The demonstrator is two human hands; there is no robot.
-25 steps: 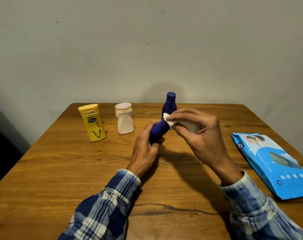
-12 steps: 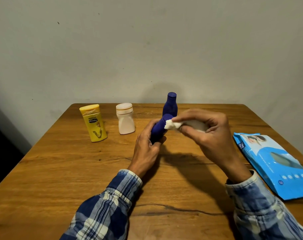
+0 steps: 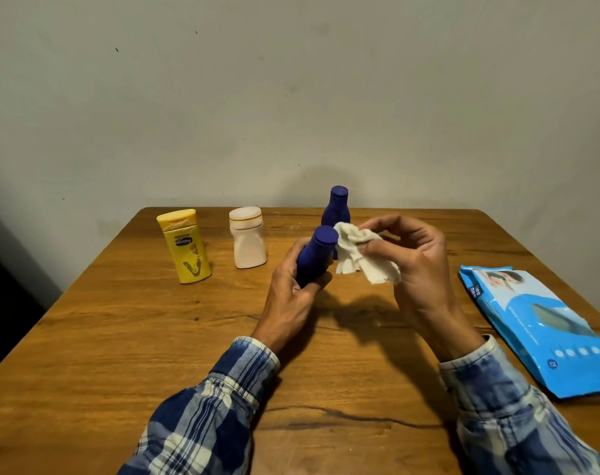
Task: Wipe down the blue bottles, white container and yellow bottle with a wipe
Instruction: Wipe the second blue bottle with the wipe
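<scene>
My left hand (image 3: 291, 296) grips a dark blue bottle (image 3: 315, 257), tilted with its cap toward the upper right, above the middle of the wooden table (image 3: 120, 337). My right hand (image 3: 418, 265) pinches a crumpled white wipe (image 3: 360, 258) just right of that bottle's cap, touching or nearly touching it. A second blue bottle (image 3: 337, 207) stands upright behind them, partly hidden. The white container (image 3: 247, 242) and the yellow bottle (image 3: 186, 246) stand upright at the far left.
A blue pack of wipes (image 3: 545, 323) lies flat near the table's right edge. A plain wall rises behind the table's far edge. Both forearms, in plaid sleeves, reach in from the near edge.
My right hand has slid the wipe up off the bottle's body to beside its cap, and the wipe now hangs looser. The bottle in my left hand has tilted a little more upright.
</scene>
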